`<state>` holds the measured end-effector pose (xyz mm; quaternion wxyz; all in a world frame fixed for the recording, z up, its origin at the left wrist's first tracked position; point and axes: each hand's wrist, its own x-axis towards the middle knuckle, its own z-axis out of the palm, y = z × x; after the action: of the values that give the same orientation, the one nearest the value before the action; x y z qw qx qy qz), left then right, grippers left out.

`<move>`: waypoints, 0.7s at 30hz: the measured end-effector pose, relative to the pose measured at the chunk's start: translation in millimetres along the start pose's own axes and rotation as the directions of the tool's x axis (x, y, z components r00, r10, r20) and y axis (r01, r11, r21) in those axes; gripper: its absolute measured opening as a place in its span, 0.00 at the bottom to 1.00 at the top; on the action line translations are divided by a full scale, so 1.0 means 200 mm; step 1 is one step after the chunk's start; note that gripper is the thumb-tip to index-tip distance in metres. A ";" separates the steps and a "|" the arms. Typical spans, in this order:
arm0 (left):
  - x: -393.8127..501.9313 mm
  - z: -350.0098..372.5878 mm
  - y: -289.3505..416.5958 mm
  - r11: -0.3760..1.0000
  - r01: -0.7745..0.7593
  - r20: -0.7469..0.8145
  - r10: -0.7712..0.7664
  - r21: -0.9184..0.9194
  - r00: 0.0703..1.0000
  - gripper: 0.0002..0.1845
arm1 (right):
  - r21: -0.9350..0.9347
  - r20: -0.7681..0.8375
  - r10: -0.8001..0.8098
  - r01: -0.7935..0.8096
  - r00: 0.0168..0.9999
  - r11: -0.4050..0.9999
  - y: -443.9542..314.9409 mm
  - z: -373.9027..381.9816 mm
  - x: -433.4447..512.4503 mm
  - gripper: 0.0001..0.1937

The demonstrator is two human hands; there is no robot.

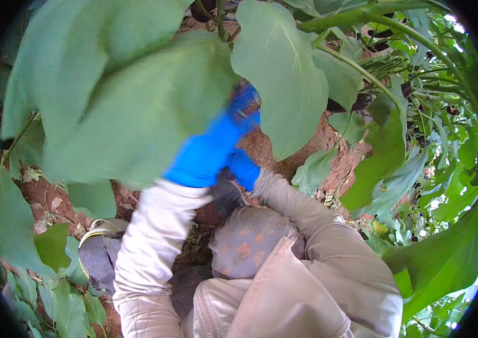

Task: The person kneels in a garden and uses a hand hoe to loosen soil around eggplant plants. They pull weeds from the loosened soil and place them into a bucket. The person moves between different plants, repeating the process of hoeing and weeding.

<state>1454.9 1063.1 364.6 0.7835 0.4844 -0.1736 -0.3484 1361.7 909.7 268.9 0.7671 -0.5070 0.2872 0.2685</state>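
Note:
My left hand (203, 158), in a blue glove, reaches forward beneath a large blurred leaf (146, 110) of a broad-leaved plant. Motion blur covers its fingers, and the leaf hides part of them. My right hand (243, 169), also gloved in blue, sits just behind and below the left one, mostly covered by it. Whether either hand grips anything cannot be made out. Another broad leaf (281, 76) hangs just right of the left fingertips. Reddish soil (260, 148) shows beneath the hands.
A thick green stem (348, 19) arches over the upper right. Dark fruits, apparently aubergines (357, 102), hang among the foliage. My soil-stained knee (251, 243) is close below the hands. A dark shoe-like object with a yellow edge (99, 253) lies at left. Dense leaves (446, 169) crowd the right.

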 end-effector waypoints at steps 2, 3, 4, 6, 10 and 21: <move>0.07 0.17 -0.14 0.981 0.015 0.086 0.001 -0.191 0.996 0.27 | 0.056 0.073 -0.249 0.245 0.966 0.968 0.06 -0.40 0.00 0.20; 0.09 0.20 -0.14 0.968 0.011 0.106 0.017 -0.253 0.994 0.28 | 0.117 0.140 -0.374 0.360 0.917 0.926 0.08 -0.55 0.02 0.20; 0.11 0.21 -0.08 0.950 -0.022 0.116 0.061 -0.313 0.991 0.28 | -0.163 0.188 -0.339 0.370 0.922 0.915 0.00 -0.69 0.08 0.18; 0.12 0.07 0.18 0.921 -0.135 0.092 0.180 -0.364 0.979 0.28 | -0.493 0.199 -0.525 0.548 0.827 0.676 -0.13 -0.49 0.25 0.13; 0.43 -0.06 0.61 0.725 -0.140 0.330 0.465 -0.674 0.821 0.29 | -0.590 0.022 -0.504 0.418 0.863 0.691 -0.29 -0.92 0.41 0.13; 0.68 -0.05 0.35 0.159 -0.485 0.338 0.535 0.860 0.774 0.22 | -0.943 0.065 -0.852 -0.247 0.520 -0.223 -0.54 -1.73 1.04 0.20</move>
<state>1582.6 991.6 413.8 0.4478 0.7533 -0.4701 0.1049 1522.7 575.9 76.6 -0.0140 -0.9921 0.0860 -0.0900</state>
